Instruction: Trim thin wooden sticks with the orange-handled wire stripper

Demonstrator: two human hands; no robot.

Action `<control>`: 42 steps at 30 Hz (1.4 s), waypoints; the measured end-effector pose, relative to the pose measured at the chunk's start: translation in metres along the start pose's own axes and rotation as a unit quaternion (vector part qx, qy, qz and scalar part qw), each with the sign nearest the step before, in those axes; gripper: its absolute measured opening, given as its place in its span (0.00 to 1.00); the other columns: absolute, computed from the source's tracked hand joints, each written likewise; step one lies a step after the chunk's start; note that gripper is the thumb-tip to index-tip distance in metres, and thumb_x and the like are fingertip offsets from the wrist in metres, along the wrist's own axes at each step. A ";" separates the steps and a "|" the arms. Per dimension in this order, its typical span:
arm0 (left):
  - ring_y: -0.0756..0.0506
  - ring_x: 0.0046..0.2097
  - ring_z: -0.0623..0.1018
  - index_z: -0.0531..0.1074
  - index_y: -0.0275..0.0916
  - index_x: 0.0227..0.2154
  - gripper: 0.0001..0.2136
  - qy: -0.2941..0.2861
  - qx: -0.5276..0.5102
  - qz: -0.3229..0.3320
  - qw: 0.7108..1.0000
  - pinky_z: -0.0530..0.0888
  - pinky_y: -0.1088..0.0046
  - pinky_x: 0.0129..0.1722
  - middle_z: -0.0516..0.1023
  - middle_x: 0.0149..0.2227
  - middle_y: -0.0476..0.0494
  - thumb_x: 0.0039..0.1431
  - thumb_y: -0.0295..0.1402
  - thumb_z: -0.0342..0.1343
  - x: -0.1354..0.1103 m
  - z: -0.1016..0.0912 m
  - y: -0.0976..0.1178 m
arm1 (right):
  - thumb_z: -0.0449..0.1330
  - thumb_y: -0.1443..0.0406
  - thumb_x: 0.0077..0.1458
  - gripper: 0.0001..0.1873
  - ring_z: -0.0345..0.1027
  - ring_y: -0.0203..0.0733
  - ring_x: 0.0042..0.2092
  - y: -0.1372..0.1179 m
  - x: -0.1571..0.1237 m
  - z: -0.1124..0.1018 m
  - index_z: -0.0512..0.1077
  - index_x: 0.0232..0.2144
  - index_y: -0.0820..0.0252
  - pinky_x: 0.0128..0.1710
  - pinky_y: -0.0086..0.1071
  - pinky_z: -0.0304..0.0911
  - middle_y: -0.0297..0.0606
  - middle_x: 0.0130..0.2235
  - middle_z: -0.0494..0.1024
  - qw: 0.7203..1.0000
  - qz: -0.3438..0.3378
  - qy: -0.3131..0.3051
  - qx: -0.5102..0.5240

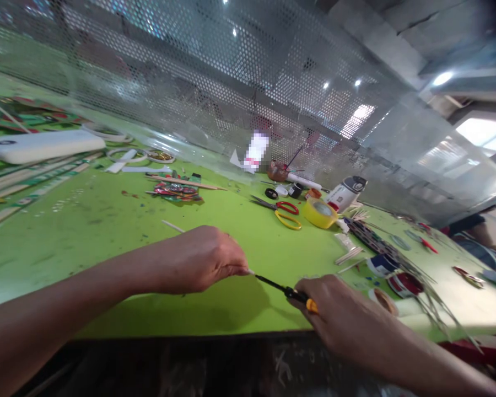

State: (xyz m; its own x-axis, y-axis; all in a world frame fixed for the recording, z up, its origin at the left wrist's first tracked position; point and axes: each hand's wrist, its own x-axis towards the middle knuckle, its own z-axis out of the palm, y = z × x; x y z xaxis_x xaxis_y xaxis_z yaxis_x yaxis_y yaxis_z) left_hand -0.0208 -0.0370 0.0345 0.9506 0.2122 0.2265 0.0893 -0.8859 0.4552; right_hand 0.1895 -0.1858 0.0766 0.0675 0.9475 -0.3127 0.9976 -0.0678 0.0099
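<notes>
My left hand (215, 259) is closed around a thin white stick (172, 226), whose far end sticks out behind the knuckles. The stick's other tip shows just past my fingertips. My right hand (330, 306) is wrapped round a black thin-nosed tool (275, 284) with an orange part on its handle; its exact kind is unclear. The tool's narrow tip meets or nearly meets the stick's tip above the green table (231, 314). Beyond both hands lie scissors (279, 209) with one red and one yellow handle loop.
Right of the scissors sit a yellow tape roll (320, 213), a white bottle (347, 193) and paint jars (405, 285). Foil-like packets (176, 191) and wooden strips (37, 187) lie left. A perforated, plastic-covered screen (190, 82) rises behind. A person's arm (479, 229) shows far right.
</notes>
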 end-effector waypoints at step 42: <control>0.46 0.32 0.70 0.71 0.39 0.35 0.13 0.014 0.087 0.124 0.988 0.65 0.72 0.35 0.72 0.27 0.47 0.55 0.16 0.47 -0.004 -0.010 0.014 | 0.53 0.56 0.55 0.17 0.60 0.30 0.20 0.000 0.001 -0.004 0.67 0.21 0.62 0.23 0.24 0.57 0.30 0.21 0.68 0.847 -0.013 -0.301 0.439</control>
State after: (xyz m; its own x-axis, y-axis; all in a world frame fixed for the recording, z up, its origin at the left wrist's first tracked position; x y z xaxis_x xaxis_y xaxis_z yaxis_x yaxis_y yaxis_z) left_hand -0.0262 -0.0461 0.0488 0.9414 -0.0105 0.3371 -0.0928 -0.9690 0.2290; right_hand 0.1894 -0.1841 0.0799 -0.2364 0.6397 -0.7314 0.5884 -0.5048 -0.6317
